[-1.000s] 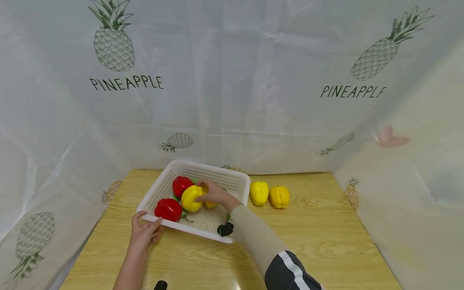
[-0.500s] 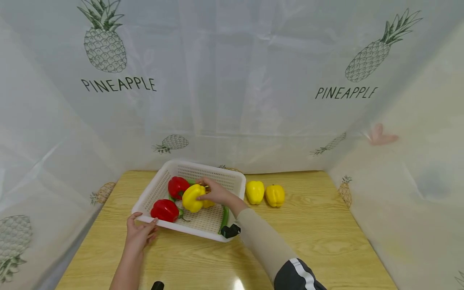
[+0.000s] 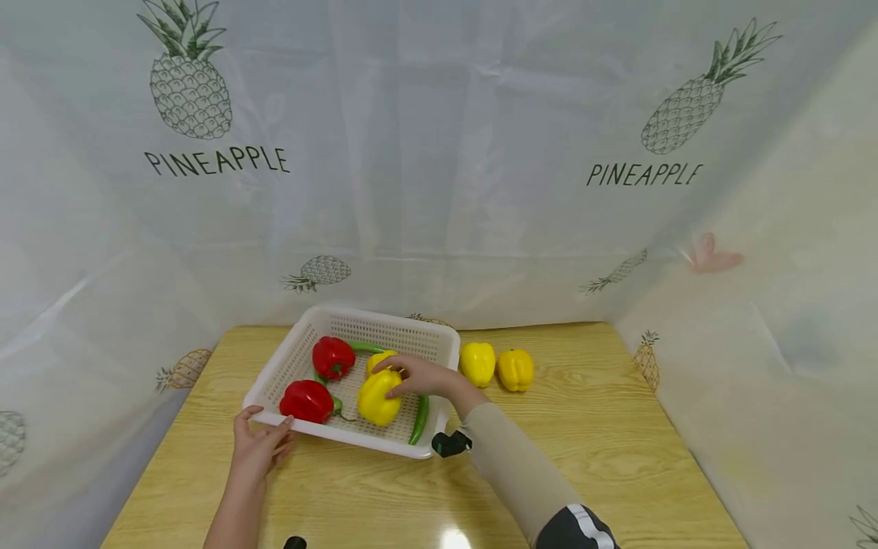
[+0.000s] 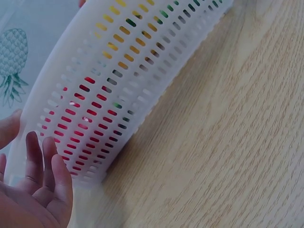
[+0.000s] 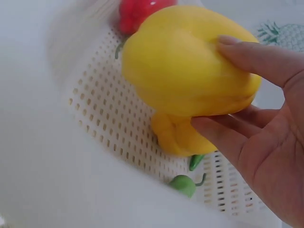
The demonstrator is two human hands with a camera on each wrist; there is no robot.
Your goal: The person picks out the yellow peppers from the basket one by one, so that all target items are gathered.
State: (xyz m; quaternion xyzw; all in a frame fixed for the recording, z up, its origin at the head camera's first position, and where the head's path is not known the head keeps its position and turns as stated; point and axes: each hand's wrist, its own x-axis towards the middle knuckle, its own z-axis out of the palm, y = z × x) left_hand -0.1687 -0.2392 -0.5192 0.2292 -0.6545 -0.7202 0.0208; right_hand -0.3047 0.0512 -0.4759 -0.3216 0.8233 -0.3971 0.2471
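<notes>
My left hand [image 3: 255, 448] holds the front-left corner of a white plastic basket [image 3: 350, 442]; the left wrist view shows its fingers [image 4: 61, 180] against the slotted outer wall. Inside the basket, a yellow bell pepper [image 3: 377, 400] is pinched between the thumb and fingers of my right hand [image 3: 427, 377]. In the right wrist view this pepper [image 5: 185, 61] is lifted in front of a second yellow bell pepper [image 5: 178, 135]. Two red bell peppers, one behind [image 3: 333, 358] and one near the front wall [image 3: 306, 401], lie on the basket's left side.
Long green peppers lie in the basket, one along the right side [image 3: 419, 419] and one at the back [image 3: 366, 347]. Two more yellow bell peppers [image 3: 477, 364] [image 3: 516, 370] stand on the wooden table [image 3: 590, 435], right of the basket. A pineapple-print sheet [image 3: 439, 191] hangs behind.
My right hand has moved the yellow bell pepper right and toward the basket's front, uncovering more of the one behind it. My left hand stays at the corner. The head view has shifted slightly.
</notes>
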